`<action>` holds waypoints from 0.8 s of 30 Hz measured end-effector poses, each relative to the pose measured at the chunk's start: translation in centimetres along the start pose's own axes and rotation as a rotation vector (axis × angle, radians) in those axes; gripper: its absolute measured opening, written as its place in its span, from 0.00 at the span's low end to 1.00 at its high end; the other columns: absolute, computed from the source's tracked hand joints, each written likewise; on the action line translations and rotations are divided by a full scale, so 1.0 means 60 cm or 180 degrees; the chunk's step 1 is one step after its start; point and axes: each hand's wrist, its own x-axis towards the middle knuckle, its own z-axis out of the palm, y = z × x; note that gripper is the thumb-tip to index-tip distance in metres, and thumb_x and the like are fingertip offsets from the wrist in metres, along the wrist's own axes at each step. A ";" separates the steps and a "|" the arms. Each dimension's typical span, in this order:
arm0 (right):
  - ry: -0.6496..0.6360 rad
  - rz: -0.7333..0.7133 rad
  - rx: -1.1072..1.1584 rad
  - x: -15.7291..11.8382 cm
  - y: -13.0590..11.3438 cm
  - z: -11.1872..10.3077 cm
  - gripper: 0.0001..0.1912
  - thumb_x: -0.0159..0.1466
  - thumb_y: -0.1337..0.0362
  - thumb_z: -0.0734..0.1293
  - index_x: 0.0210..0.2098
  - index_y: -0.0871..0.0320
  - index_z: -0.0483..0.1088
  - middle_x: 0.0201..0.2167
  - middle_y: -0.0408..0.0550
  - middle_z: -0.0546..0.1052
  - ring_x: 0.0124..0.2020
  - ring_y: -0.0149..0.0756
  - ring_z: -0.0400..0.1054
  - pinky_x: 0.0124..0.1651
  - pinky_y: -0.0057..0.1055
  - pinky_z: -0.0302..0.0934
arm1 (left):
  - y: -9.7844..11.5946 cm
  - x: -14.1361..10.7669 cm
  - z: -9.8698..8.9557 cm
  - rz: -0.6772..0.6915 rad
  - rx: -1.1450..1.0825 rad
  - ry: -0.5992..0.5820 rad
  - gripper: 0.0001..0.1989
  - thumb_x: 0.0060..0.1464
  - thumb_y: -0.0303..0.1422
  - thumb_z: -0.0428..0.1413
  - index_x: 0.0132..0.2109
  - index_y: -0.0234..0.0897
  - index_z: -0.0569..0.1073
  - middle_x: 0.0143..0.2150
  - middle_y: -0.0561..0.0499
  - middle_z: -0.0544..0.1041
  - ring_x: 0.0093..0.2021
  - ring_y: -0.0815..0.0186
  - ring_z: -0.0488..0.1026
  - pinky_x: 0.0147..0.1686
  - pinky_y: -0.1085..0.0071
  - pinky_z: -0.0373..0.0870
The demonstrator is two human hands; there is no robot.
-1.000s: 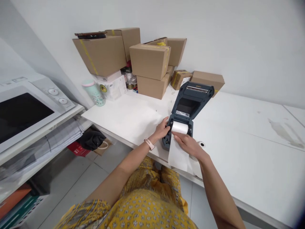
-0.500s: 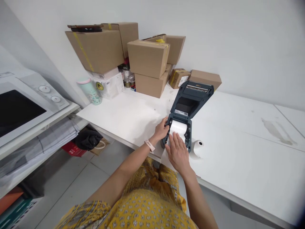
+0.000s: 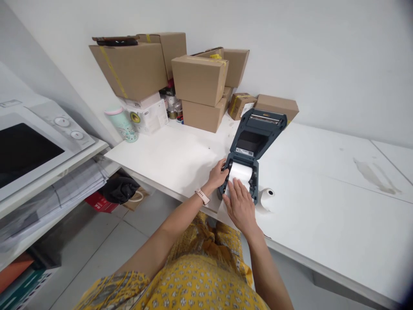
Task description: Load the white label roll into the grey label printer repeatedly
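A dark label printer point(image 3: 256, 179) stands at the table's front edge, its lid tilted up and back. Inside it lies a white paper roll point(image 3: 241, 171), with a strip of paper point(image 3: 225, 212) running out over the front. My left hand point(image 3: 217, 177) grips the printer's left side, thumb on the rim and fingers outside. Flat on the paper, fingers stretched out, lies my right hand point(image 3: 241, 207); it covers the printer's front part. A second white roll point(image 3: 267, 202) lies just right of the printer.
Stacked cardboard boxes point(image 3: 198, 82) and a mint tumbler point(image 3: 124, 125) stand along the back of the white table point(image 3: 322, 206). At left, a microwave point(image 3: 35, 142) sits on a shelf above piled papers. Two smaller boxes are behind the printer.
The view has shifted very slightly. Both hands keep their places on the printer and the paper.
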 end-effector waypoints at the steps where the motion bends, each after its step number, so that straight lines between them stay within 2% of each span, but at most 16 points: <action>1: -0.0031 0.0016 0.0017 0.000 0.000 -0.001 0.29 0.72 0.56 0.54 0.69 0.61 0.55 0.67 0.63 0.61 0.69 0.55 0.54 0.63 0.53 0.57 | -0.001 0.000 0.000 0.0001 -0.0028 0.0001 0.28 0.56 0.28 0.52 0.64 0.40 0.64 0.60 0.45 0.75 0.56 0.59 0.74 0.60 0.60 0.66; 9: 0.0085 -0.0049 -0.0138 0.000 0.002 -0.001 0.25 0.72 0.56 0.56 0.64 0.61 0.63 0.66 0.61 0.65 0.66 0.54 0.59 0.61 0.50 0.59 | -0.001 0.001 0.001 -0.0027 -0.0165 0.0007 0.28 0.56 0.29 0.54 0.64 0.37 0.65 0.61 0.42 0.74 0.57 0.58 0.74 0.59 0.61 0.67; 12: 0.0146 -0.0099 -0.0212 -0.001 0.003 0.000 0.24 0.72 0.56 0.57 0.62 0.61 0.66 0.65 0.61 0.66 0.66 0.54 0.59 0.61 0.48 0.60 | -0.001 -0.008 -0.002 -0.0052 -0.0123 -0.0060 0.29 0.58 0.33 0.53 0.66 0.37 0.62 0.61 0.41 0.73 0.59 0.57 0.73 0.60 0.60 0.66; 14: 0.0168 -0.0118 -0.0260 -0.003 0.003 0.000 0.23 0.71 0.56 0.58 0.61 0.62 0.67 0.65 0.61 0.66 0.66 0.54 0.60 0.60 0.48 0.61 | 0.003 -0.016 -0.009 0.0030 0.0156 0.0013 0.31 0.60 0.38 0.52 0.69 0.37 0.57 0.67 0.39 0.66 0.66 0.54 0.65 0.64 0.56 0.61; 16: 0.0175 -0.0132 -0.0289 -0.009 0.002 -0.002 0.23 0.71 0.57 0.59 0.61 0.61 0.67 0.64 0.61 0.66 0.65 0.54 0.60 0.60 0.48 0.61 | 0.019 -0.017 -0.019 0.0319 0.0591 0.0223 0.34 0.63 0.43 0.50 0.71 0.35 0.51 0.73 0.37 0.54 0.73 0.52 0.51 0.69 0.53 0.51; 17: 0.0180 -0.0141 -0.0292 -0.013 0.001 -0.003 0.23 0.71 0.57 0.59 0.61 0.61 0.66 0.65 0.61 0.66 0.65 0.54 0.60 0.61 0.49 0.60 | 0.034 -0.014 -0.025 0.0558 0.0808 0.0349 0.35 0.63 0.44 0.48 0.71 0.34 0.49 0.74 0.37 0.49 0.74 0.52 0.44 0.70 0.52 0.47; 19: 0.0196 -0.0179 -0.0269 -0.023 -0.001 -0.006 0.24 0.71 0.58 0.60 0.63 0.60 0.64 0.66 0.61 0.65 0.66 0.53 0.60 0.63 0.50 0.58 | 0.078 0.004 -0.037 0.1170 0.1158 0.0556 0.35 0.65 0.45 0.46 0.71 0.32 0.47 0.75 0.35 0.45 0.75 0.54 0.38 0.71 0.53 0.43; 22: 0.0262 -0.0238 -0.0173 -0.042 -0.005 -0.010 0.28 0.70 0.59 0.61 0.67 0.59 0.57 0.67 0.60 0.63 0.67 0.52 0.58 0.66 0.50 0.55 | 0.177 0.055 -0.043 0.2179 0.1621 0.0678 0.32 0.66 0.45 0.44 0.71 0.36 0.48 0.75 0.39 0.43 0.75 0.57 0.34 0.71 0.52 0.40; 24: 0.0329 -0.0244 -0.0092 -0.053 -0.007 -0.012 0.31 0.70 0.60 0.62 0.70 0.57 0.53 0.68 0.58 0.62 0.68 0.50 0.56 0.67 0.51 0.53 | 0.247 0.098 -0.033 0.2528 0.1970 0.0585 0.31 0.66 0.44 0.45 0.70 0.38 0.51 0.75 0.41 0.43 0.75 0.57 0.33 0.71 0.52 0.40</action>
